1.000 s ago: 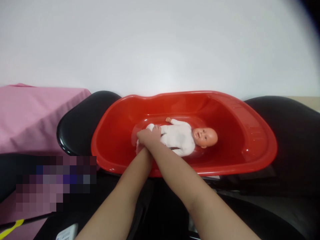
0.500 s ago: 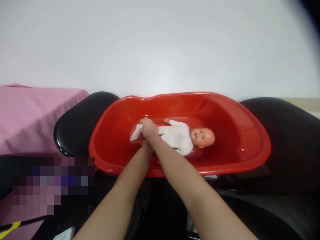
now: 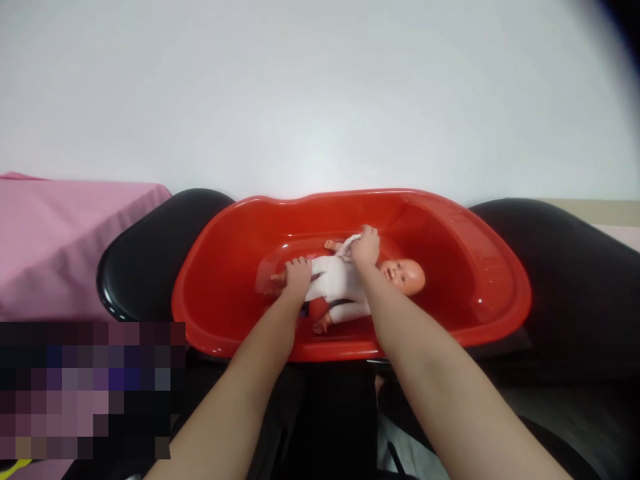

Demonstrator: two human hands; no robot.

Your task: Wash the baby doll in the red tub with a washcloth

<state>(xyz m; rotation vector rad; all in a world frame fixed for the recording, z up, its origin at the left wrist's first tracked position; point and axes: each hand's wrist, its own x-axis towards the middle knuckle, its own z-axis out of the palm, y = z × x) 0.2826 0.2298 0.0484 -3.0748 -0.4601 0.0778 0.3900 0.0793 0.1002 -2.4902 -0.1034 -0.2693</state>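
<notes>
A baby doll (image 3: 345, 280) in white clothing lies on its back in a red baby bath (image 3: 240, 267), its head to the right and bare feet to the left. My left hand (image 3: 299, 275) is closed over the doll's lower legs. Up at the chest and far arm, my right hand (image 3: 367, 245) grips a white cloth (image 3: 347, 245), bunched under the fingers. The doll's near hand shows beside the bath's front wall. My right forearm covers part of its shoulder.
Black rounded seats or stools (image 3: 145, 253) stand at both ends of the bath. Pink fabric (image 3: 75, 240) drapes at the far left. A white wall (image 3: 320, 100) rises behind. The lower left corner is pixelated.
My right hand has moved with the cloth from the doll's feet rightward to its far arm and chest. My left hand, mostly hidden before, now shows on the legs.
</notes>
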